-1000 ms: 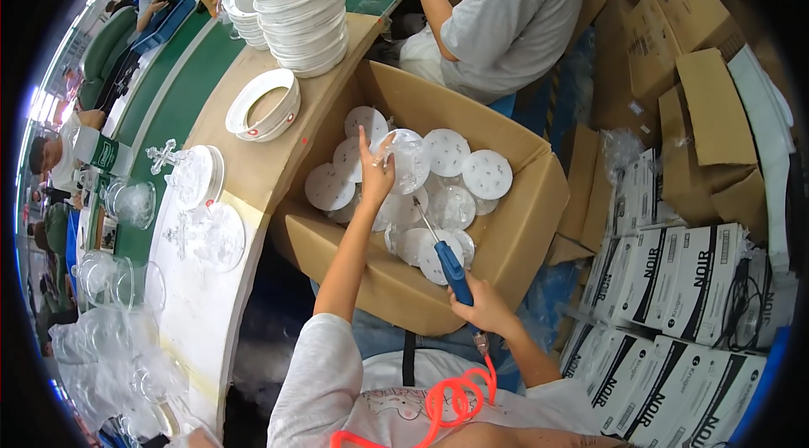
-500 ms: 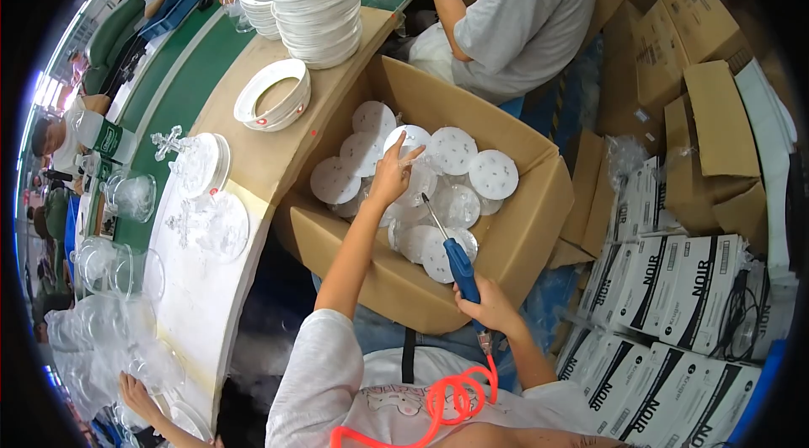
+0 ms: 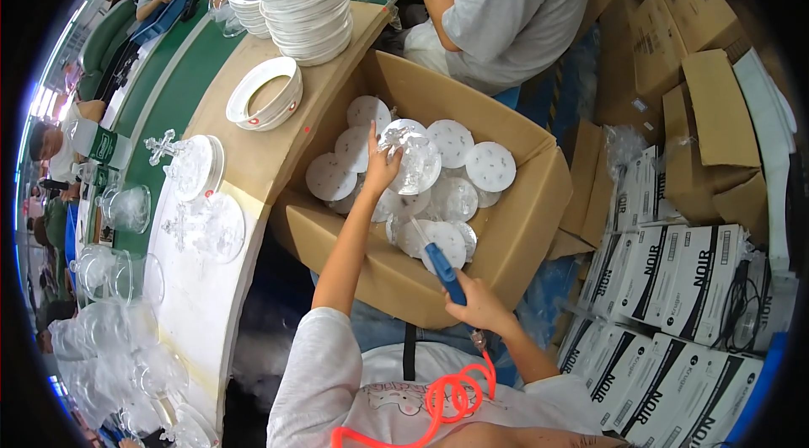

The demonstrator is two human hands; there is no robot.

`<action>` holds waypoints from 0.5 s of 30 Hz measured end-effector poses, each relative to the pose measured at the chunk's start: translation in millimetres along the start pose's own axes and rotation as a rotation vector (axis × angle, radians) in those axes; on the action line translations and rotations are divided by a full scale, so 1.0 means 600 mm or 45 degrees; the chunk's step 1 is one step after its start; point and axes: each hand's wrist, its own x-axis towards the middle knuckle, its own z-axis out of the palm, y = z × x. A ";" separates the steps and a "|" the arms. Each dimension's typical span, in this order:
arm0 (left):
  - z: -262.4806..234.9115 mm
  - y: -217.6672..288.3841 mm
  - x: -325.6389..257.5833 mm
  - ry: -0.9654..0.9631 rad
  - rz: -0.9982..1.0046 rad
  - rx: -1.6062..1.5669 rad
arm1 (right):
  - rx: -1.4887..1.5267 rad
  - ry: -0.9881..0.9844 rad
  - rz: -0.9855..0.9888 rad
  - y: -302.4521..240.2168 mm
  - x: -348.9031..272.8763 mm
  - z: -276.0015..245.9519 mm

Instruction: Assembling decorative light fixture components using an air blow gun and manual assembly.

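My left hand reaches into a large cardboard box and grips a clear round plastic piece by its left edge, index finger stretched upward. That piece is tilted, with an ornamental clear lump on its upper part. Around and under it lie several white discs with small marks on them, and clear round pieces. My right hand is wrapped round a blue air blow gun with a thin nozzle pointing up and left over the discs. From its rear runs a coiled red hose.
Left of the box curves a worktable bearing stacked white rings, clear cross-shaped ornaments and clear plastic covers. A co-worker in a grey shirt sits beyond the box. Printed cartons are stacked at right.
The clear piece has risen and turned up in my left hand. The blow gun has shifted down and left with my right hand. Another person's hand has left the table's lower left.
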 end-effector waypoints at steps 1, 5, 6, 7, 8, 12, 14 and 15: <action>0.001 -0.003 0.001 0.011 -0.020 -0.006 | 0.097 0.065 0.011 0.001 0.001 -0.003; 0.005 0.004 0.008 -0.053 -0.271 -0.004 | -0.004 0.026 0.082 0.009 -0.010 -0.012; -0.001 -0.008 0.006 -0.048 -0.272 0.007 | 0.000 0.019 0.072 0.011 -0.012 -0.012; -0.010 -0.024 0.004 0.018 -0.253 0.094 | 0.088 0.057 0.056 0.016 -0.013 -0.012; -0.018 -0.040 0.002 0.084 -0.234 0.182 | 0.176 0.092 0.039 0.016 -0.013 -0.012; 0.002 -0.006 0.002 0.156 -0.029 0.381 | 0.164 0.184 0.097 0.030 -0.015 -0.024; -0.001 -0.006 0.000 0.015 -0.159 0.238 | 0.094 0.114 0.083 0.023 -0.012 -0.022; -0.001 0.008 -0.004 0.012 -0.134 0.247 | 0.030 0.048 0.082 0.015 -0.012 -0.019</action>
